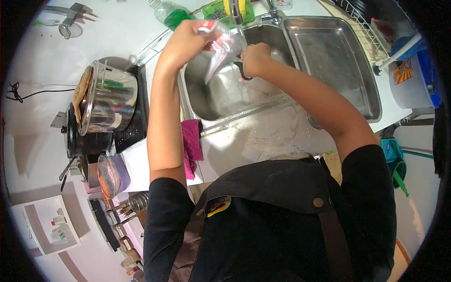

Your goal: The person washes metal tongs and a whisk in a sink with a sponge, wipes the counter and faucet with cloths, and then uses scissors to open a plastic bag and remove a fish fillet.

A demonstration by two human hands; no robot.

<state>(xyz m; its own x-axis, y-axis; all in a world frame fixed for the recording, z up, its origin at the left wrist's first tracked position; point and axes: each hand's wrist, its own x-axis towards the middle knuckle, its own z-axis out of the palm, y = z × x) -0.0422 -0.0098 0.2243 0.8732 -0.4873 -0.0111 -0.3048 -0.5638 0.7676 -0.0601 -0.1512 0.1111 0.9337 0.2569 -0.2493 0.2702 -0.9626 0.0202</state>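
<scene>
My left hand (197,37) grips the top of a clear plastic bag (225,46) with red and white print, held up over the left part of the steel sink basin (225,95). To its right, beneath the faucet (236,14), my right hand (256,58) is closed on something with a black looped handle (243,72); the rest of that tool is hidden by the hand and the bag. A small pink bit lies in the basin below the hands.
A magenta cloth (191,146) hangs at the counter's left front. Left of the sink, a large steel pot (112,98) stands by a black cooktop (130,135). Behind are a green soap bottle (172,16) and a green tray (248,14). The steel drainboard (331,63) lies right.
</scene>
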